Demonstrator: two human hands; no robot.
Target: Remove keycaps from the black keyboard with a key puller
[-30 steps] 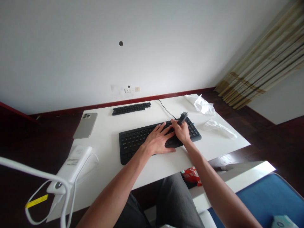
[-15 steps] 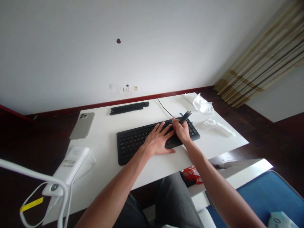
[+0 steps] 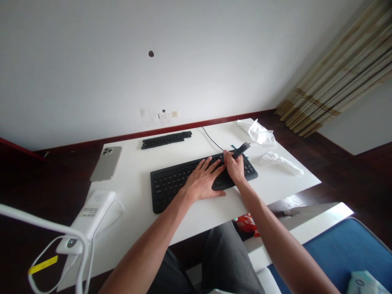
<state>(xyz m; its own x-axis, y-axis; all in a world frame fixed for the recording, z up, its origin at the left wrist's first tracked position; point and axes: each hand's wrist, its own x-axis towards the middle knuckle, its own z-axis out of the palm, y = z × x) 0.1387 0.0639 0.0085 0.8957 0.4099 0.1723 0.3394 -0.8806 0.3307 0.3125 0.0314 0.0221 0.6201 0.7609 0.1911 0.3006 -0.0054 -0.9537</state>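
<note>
A black keyboard [image 3: 171,181] lies across the middle of the white table [image 3: 134,171]. My left hand [image 3: 202,181] rests flat on its keys with fingers spread, pressing it down. My right hand [image 3: 235,167] is closed around a small black stick-shaped tool [image 3: 240,150], whose tip sticks out up and to the right above the keyboard's right end. The lower end of the tool is hidden in my fingers.
A strip of black keys [image 3: 166,139] lies at the table's back edge, with a black cable [image 3: 212,140] beside it. A phone [image 3: 106,163] lies face down at left, a white device with cords [image 3: 87,216] at front left, crumpled white wipes [image 3: 260,134] at right.
The tool in my right hand has tilted lower, its tip swinging out to the right. My left hand stays flat on the keyboard.
</note>
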